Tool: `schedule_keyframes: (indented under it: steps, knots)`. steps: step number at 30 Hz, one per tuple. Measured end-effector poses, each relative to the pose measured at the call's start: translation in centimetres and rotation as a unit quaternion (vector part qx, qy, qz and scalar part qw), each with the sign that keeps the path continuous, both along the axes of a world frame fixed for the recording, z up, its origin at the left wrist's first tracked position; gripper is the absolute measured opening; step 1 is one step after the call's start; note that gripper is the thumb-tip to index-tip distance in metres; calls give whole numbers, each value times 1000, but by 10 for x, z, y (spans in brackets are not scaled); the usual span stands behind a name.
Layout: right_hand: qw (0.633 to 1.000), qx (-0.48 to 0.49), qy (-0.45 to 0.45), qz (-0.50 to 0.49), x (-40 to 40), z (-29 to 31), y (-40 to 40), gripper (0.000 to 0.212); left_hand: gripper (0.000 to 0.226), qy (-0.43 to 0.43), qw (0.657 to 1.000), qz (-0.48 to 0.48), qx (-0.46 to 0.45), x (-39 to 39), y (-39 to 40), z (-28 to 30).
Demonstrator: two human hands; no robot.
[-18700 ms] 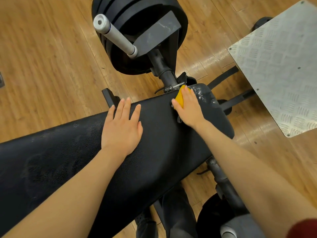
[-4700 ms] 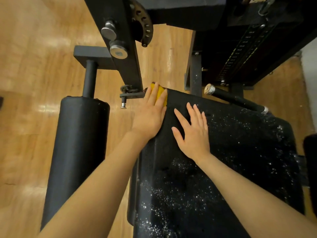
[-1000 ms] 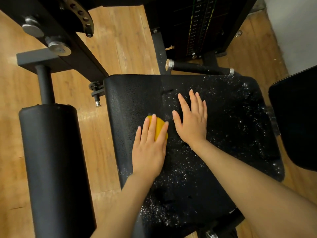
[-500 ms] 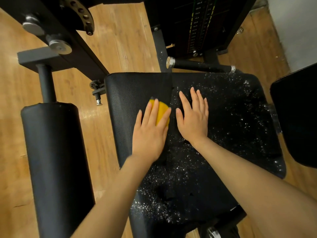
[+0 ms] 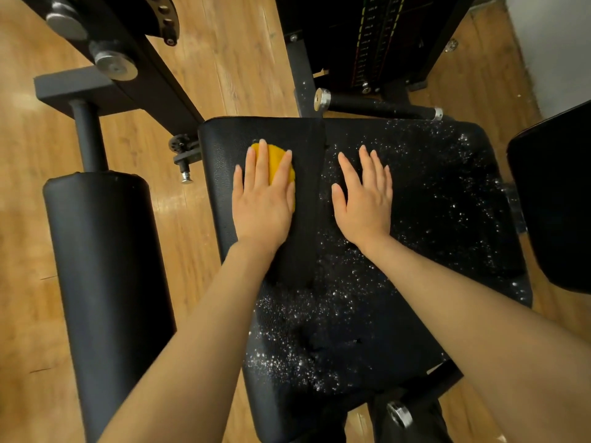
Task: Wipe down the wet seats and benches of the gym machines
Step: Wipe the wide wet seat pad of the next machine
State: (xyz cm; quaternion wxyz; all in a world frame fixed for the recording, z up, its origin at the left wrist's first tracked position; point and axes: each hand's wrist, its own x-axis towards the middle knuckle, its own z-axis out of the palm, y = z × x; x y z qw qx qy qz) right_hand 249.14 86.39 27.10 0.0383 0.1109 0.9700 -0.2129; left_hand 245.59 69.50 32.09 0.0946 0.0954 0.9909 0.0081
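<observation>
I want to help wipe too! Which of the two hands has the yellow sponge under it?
The left hand presses flat on the yellow sponge. The right hand lies bare on the wet seat.

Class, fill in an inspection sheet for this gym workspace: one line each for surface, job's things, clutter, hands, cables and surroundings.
Surface: black padded seat, dotted with water droplets across its middle, right and near parts; a strip along its left side looks wiped.
Job's things: yellow cloth, flat on the seat's far left part.
Clutter: nothing seen.
Hands: left hand presses flat on the cloth, fingers straight; right hand rests flat on the wet seat, holding nothing.
Cables: nothing seen.
Surroundings: wooden floor; black roller pad left of the seat; weight stack beyond it; handle bar at the far edge.
</observation>
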Motion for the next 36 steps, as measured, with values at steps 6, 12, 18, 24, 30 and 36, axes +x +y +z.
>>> schedule_keyframes:
  steps: [6,12,18,24,30,36]
  knots:
    - [1000,-3,-9,6,12,14,-1,55,54,-11,999,48,18,100,-16,9]
    - [998,4,-33,43,87,25,-22,55,56,-42,998,42,13,170,-41,17]
    - [998,8,-45,40,116,22,-37,54,52,-35,994,73,74,82,-40,14]
    - [999,6,-25,36,118,16,-36,55,52,-10,990,94,108,88,-38,10]
    - [999,1,-17,29,117,15,-37,54,50,-16,976,132,171,207,-51,7]
    - [1000,3,2,25,118,13,-38,52,53,-12,969,167,183,136,-46,2]
